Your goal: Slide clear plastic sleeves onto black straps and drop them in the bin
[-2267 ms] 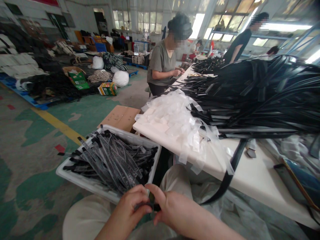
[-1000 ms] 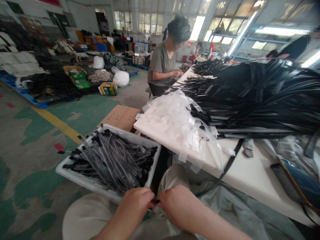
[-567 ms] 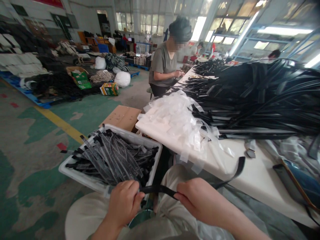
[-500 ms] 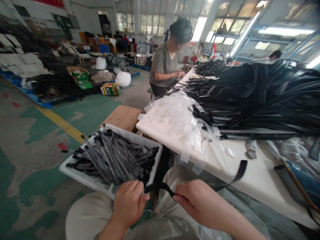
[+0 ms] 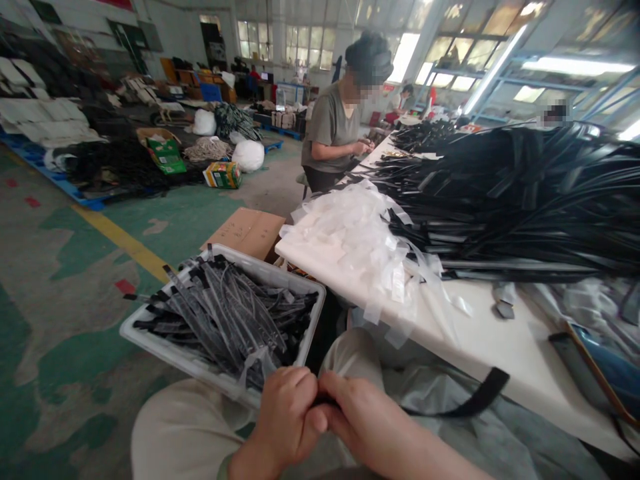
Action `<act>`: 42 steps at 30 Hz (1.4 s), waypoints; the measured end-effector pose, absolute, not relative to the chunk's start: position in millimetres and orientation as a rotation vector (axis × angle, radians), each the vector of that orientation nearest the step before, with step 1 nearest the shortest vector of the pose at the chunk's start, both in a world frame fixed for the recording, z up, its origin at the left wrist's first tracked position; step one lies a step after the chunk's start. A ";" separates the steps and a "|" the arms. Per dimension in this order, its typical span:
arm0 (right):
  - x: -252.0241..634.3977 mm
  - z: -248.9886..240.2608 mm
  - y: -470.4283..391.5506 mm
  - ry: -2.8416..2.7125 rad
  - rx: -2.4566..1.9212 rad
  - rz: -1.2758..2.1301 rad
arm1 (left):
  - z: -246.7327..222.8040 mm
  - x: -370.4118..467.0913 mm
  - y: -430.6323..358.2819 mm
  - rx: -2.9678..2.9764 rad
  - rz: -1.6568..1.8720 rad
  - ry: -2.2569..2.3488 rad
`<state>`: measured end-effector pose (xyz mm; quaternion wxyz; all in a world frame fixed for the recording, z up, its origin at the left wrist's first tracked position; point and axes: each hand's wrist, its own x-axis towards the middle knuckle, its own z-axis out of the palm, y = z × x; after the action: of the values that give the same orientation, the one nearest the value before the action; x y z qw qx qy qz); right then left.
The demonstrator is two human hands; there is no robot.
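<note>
My left hand (image 5: pixel 285 417) and my right hand (image 5: pixel 357 410) meet above my lap, both closed, with fingers close together. A black strap (image 5: pixel 483 395) passes through my grip; its free end curves out past my right forearm over the table's edge. Between the hands only a dark bit of it shows. From my left fist sticks a piece of clear plastic film (image 5: pixel 257 363), hanging over the near rim of a white bin (image 5: pixel 314 327). Plastic-wrapped black straps (image 5: pixel 225 307) fill that bin.
A white table (image 5: pixel 450 327) carries a heap of clear plastic sleeves (image 5: pixel 350 233) and a large pile of black straps (image 5: pixel 510 207). A phone-like device (image 5: pixel 610 367) lies at right. A cardboard box (image 5: pixel 245 230) stands behind the bin. A co-worker (image 5: pixel 330 127) works along the table.
My hands have come together, hiding the strap stretch that showed between them. The strap's free end has dropped lower. The plastic film now stands up over the bin's near rim.
</note>
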<state>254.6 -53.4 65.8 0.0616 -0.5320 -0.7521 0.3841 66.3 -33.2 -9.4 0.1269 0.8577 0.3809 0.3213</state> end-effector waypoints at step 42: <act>222.9 95.3 56.2 -2.305 -1.359 1.087 | 34.3 3.2 56.9 2.420 0.515 1.493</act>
<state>222.9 56.2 95.3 0.1262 -0.4668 -0.7918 0.3732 3.2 56.9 34.3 0.1256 0.8308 0.5127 0.1767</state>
